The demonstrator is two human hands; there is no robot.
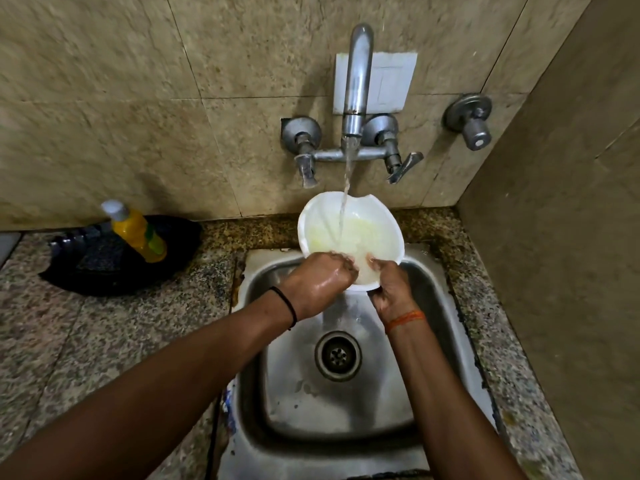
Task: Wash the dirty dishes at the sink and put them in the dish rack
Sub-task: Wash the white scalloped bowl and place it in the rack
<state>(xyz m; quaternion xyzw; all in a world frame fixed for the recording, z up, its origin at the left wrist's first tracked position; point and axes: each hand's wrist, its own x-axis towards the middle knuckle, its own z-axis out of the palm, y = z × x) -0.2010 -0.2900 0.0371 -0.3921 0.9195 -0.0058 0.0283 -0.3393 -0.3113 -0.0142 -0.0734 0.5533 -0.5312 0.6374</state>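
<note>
We hold the white bowl [349, 233] tilted under the tap's [356, 81] stream above the sink [433, 306], left hand [318, 282] and right hand [391, 289] apparently clenching its near rim.

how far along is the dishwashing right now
Mid-rinse. Both hands, left hand and right hand, hold a white bowl under the running tap; yellowish film remains inside. The sink holds nothing else. Racking the bowl remains; no rack shows.
</note>
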